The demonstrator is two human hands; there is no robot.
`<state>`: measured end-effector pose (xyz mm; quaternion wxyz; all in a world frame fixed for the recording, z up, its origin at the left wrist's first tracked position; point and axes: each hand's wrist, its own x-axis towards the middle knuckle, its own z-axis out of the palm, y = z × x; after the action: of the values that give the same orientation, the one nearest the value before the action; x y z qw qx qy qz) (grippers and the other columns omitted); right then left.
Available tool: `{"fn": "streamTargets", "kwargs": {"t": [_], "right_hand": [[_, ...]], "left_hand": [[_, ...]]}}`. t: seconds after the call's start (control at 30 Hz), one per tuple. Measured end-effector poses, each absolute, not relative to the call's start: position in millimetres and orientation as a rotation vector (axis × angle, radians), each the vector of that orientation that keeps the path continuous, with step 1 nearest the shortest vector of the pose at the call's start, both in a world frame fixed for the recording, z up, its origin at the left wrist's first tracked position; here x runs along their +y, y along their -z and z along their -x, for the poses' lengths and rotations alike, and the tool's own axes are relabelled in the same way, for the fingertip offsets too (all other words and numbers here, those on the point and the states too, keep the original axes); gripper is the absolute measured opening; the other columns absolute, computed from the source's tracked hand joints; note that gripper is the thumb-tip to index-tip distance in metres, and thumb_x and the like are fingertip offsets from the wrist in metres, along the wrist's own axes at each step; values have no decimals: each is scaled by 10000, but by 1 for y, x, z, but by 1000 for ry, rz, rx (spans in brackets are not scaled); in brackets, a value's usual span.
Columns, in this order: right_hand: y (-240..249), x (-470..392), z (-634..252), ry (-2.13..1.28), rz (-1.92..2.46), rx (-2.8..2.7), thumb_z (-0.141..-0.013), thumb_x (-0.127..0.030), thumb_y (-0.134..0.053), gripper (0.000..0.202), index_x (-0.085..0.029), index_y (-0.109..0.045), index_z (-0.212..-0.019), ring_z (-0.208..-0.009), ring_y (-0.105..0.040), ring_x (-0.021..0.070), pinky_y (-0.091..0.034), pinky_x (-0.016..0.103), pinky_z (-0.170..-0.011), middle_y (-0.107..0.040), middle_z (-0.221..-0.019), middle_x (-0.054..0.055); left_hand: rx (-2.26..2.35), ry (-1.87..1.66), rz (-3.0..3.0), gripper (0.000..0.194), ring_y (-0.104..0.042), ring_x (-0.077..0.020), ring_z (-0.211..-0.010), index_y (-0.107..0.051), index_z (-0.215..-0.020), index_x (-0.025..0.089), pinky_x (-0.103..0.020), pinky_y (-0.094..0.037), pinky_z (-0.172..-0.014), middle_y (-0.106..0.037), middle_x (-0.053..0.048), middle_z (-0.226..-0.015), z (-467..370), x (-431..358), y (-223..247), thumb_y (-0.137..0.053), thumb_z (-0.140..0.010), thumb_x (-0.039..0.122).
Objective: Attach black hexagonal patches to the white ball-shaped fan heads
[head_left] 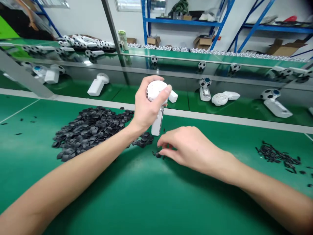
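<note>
Raised over the table's far edge, my left hand (146,109) is closed around a white plastic device with a round head (156,88) and a narrow handle (156,125) that points down. Its thumb presses on the round face. Below and to the right, my right hand (189,145) is low over the table, its fingers curled and thumb and forefinger brought close in a pinch. A few small black pieces (157,155) lie right at those fingertips. Whether one is between them I cannot make out. Left of the hands spreads a large heap of flat black plastic pieces (91,130).
A smaller heap of thin black pieces (277,153) lies on the green table (137,202) at right. Beyond the pale rail (220,120), a green conveyor belt (127,94) carries several white devices (97,85), some with football-patterned heads (204,82). Blue shelving (183,22) stands behind.
</note>
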<state>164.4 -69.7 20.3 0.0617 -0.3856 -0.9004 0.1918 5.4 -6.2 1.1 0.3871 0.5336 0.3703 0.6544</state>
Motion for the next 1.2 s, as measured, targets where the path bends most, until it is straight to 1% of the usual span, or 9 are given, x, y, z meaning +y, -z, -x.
{"fn": "streamTargets", "kwargs": {"t": [0.17,0.23,0.37,0.47,0.57,0.7,0.93,1.07,1.2], "right_hand": [[-3,-74,-156,-473,1240,-2862,-987,-273,-807,60,-228,-825,-1023,-975,-786,299,-232,349,-587,-846,-1084,61],[0,-74,-156,-548,1249,-2826,-975,-242,-816,10,-238,-807,-973,-943,-778,267,-246,336,-590,-844,-1059,33],[1,-71,-156,-650,1189,-2735,-920,-170,-857,153,-236,-741,-846,-809,-745,197,-314,307,-605,-827,-892,-29],[3,-68,-160,-399,847,-2648,-994,-227,-798,140,-236,-734,-870,-815,-752,187,-393,320,-632,-830,-893,-14],[6,-67,-167,-5,435,-2427,-1087,-204,-629,217,-263,-752,-919,-804,-764,181,-469,345,-659,-847,-927,6],[13,-65,-178,182,176,-2228,-1055,-129,-615,229,-299,-767,-1040,-877,-810,202,-560,356,-719,-862,-999,2],[7,-61,-179,271,177,-2184,-1063,-129,-615,227,-280,-786,-1064,-965,-848,204,-663,327,-845,-878,-1097,25],[-14,-58,-176,106,387,-2162,-1037,-120,-685,249,-332,-804,-984,-832,-847,162,-674,260,-771,-875,-936,-45],[-32,-54,-178,-126,620,-2039,-1009,-133,-731,199,-300,-839,-997,-832,-827,207,-676,337,-793,-872,-972,-1]], "left_hand": [[943,-1694,-1425,496,-736,-224,-893,-674,-1182,242,-342,-611,-759,-676,-46,-1031,-3,-6,-6,-946,-836,470],[960,-1709,-1427,512,-739,-247,-954,-680,-1185,246,-350,-616,-791,-677,-54,-1069,-3,-7,-7,-965,-817,460],[1004,-1707,-1429,510,-729,-270,-1010,-690,-1178,243,-356,-596,-826,-672,-58,-1086,-3,-7,-5,-969,-811,460],[997,-1714,-1468,489,-726,-255,-969,-678,-1189,242,-345,-577,-810,-671,-48,-1030,-2,-4,-2,-925,-853,497],[1006,-1704,-1496,464,-724,-240,-933,-660,-1203,246,-336,-571,-794,-680,-39,-997,-1,-3,-1,-883,-889,505],[973,-1670,-1521,434,-699,-213,-862,-669,-1177,234,-328,-537,-774,-687,-40,-992,-1,-4,-4,-882,-886,477],[1043,-1610,-1644,401,-648,-190,-813,-641,-1108,229,-312,-484,-732,-687,-31,-992,9,0,-10,-888,-873,441],[1126,-1569,-1727,468,-603,-176,-762,-644,-1077,232,-293,-456,-672,-679,-19,-956,19,7,-13,-947,-793,448],[1118,-1500,-1742,445,-610,-182,-745,-671,-1077,235,-286,-460,-667,-667,-11,-906,25,12,-18,-925,-808,482]]}}
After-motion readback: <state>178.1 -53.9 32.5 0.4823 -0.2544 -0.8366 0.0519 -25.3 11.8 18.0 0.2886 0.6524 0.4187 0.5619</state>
